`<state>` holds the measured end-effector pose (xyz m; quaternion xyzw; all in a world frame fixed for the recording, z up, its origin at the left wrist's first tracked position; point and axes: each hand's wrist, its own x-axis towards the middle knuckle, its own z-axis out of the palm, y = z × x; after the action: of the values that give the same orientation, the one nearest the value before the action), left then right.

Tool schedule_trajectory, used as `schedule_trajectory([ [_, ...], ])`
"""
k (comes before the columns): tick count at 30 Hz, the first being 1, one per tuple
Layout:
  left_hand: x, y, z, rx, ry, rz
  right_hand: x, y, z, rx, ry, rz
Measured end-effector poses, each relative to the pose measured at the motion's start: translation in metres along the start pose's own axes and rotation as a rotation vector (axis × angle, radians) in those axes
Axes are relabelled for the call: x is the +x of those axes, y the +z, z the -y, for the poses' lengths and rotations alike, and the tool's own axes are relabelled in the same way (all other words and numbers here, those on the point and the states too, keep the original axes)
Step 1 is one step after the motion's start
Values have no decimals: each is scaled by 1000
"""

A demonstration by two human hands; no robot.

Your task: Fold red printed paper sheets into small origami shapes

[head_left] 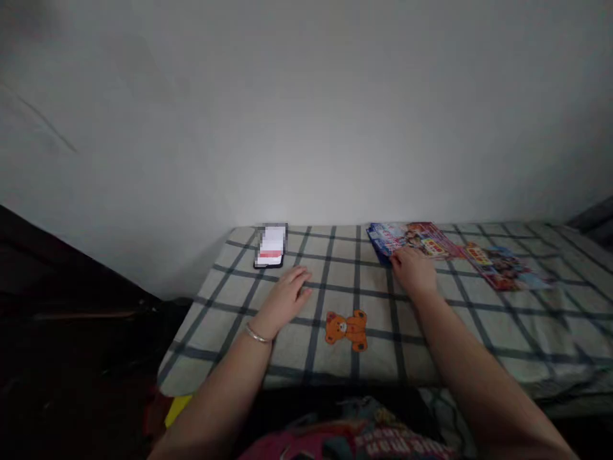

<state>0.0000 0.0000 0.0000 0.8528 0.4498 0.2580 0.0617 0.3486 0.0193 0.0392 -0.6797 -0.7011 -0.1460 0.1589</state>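
My left hand (287,294) rests on the checked cloth (335,255) with its fingers stretched out and nothing in it. Just beyond its fingers lies a phone (271,246) with a lit, blurred screen. My right hand (416,271) is closed at the near edge of a small pile of colourful printed leaflets (402,236), fingers curled against it; the fingertips are partly hidden. To the right lies another printed leaflet (507,268), flat on the cloth. Between my forearms is an orange teddy bear picture (346,329); whether it is printed or a cut-out I cannot tell.
A pale wall (306,128) rises directly behind the cloth-covered surface. The surface ends at a left edge, with a dark area beyond it. Something yellow (177,409) shows below the front left corner. The cloth is rumpled at the far right.
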Motion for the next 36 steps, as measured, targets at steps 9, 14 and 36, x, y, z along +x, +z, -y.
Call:
schedule_trajectory([
  [9,2,-7,-16,-11,-41,16,-16,-18,35,195,-363,23],
  [14,5,-10,-22,-22,-51,17,-29,-17,51,353,-492,90],
  [36,6,-20,-19,-50,220,90,-41,9,43,922,-371,240],
])
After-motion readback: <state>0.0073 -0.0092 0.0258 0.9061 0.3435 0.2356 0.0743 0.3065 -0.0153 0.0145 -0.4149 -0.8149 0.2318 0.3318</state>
